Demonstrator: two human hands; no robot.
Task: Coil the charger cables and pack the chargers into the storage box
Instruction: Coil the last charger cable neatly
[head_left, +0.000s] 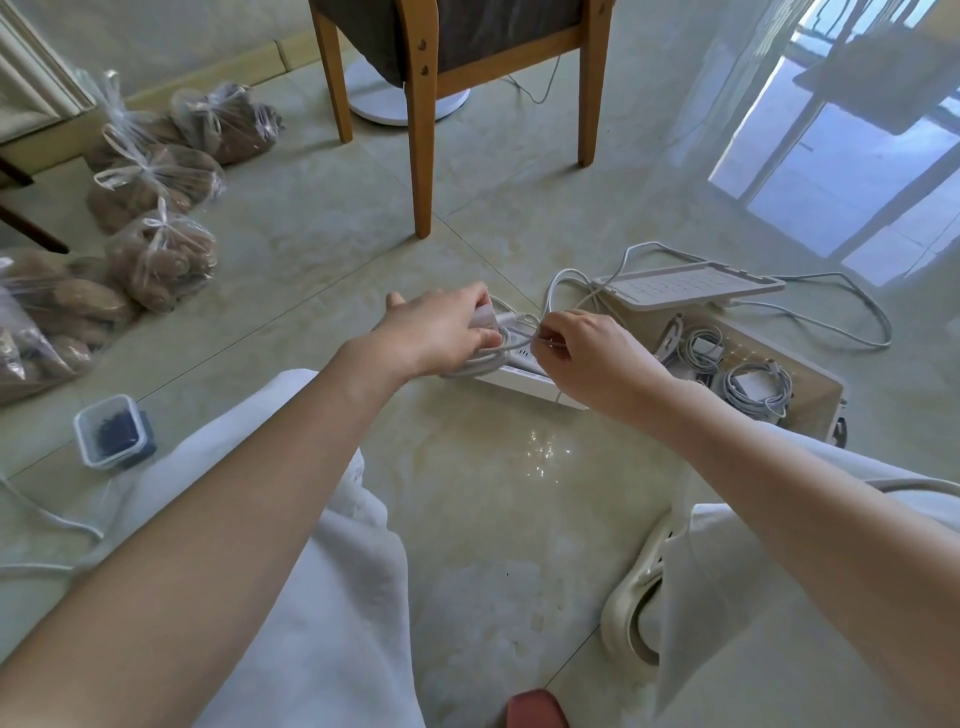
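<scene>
White charger (484, 316) and its looped cable (511, 343) sit in the closed grip of the left hand (441, 332), the right hand (587, 358) pinching the cable, just beside the open storage box (763, 345) on the floor.

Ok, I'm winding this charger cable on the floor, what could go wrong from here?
1. Your right hand only pinches the charger cable near its end. A slip could let the loops under your left hand spring open.
2. The loose cable trailing around the lid by the storage box might snag or drag the lid when pulled.
3. Coiled chargers already sit in the box, so space may get tight.
</scene>
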